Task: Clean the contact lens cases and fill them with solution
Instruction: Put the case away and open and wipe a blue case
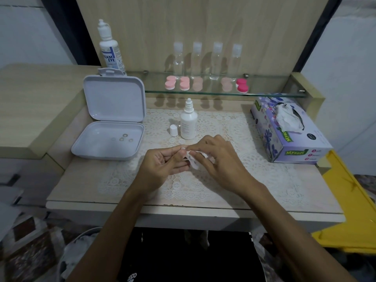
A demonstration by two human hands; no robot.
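1. Your two hands meet just in front of the small white bottle, which stands uncapped on the lace mat; this bottle is the landmark for everything below.
2. Your left hand has its fingers curled and pinches something small at the fingertips, most likely a lens case, though it is too hidden to be sure.
3. Your right hand is curled round a crumpled white tissue and presses it against what the left hand pinches.
4. To wipe well, I would keep the left pinch firm and twist the tissue into the hollow, so that no lint or damp is left behind.
5. The bottle's cap stands just to the left of the bottle.
6. Five more lens cases, pale pink to bright pink, sit in a row on the glass shelf behind the bottle, well apart from your hands.
7. The tissue box lies to the right of the bottle, near enough for a fresh sheet.
8. An open white box lies to the left of the bottle, with a few tiny round things in its tray.
9. Filling looks not yet begun for the case in hand.
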